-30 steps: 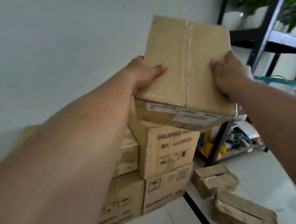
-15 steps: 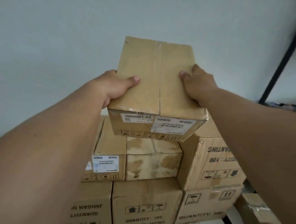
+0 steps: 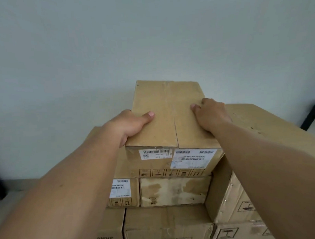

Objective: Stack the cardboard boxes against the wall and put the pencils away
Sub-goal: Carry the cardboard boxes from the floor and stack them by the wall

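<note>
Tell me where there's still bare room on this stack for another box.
The tall right box has a bare top beside the held box. The middle is crowded: both hands, left and right, grip that box. Left of it, an arm hides the stack.

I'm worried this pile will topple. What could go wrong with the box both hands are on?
1. The top box seems to sit across two lower boxes, the labelled one and the stained one; uneven tops might rock it.
2. The left hand and right hand could drag it forward when released.

Labelled brown cardboard box (image 3: 168, 119) flat atop stacked boxes (image 3: 175, 191), against wall.
</note>
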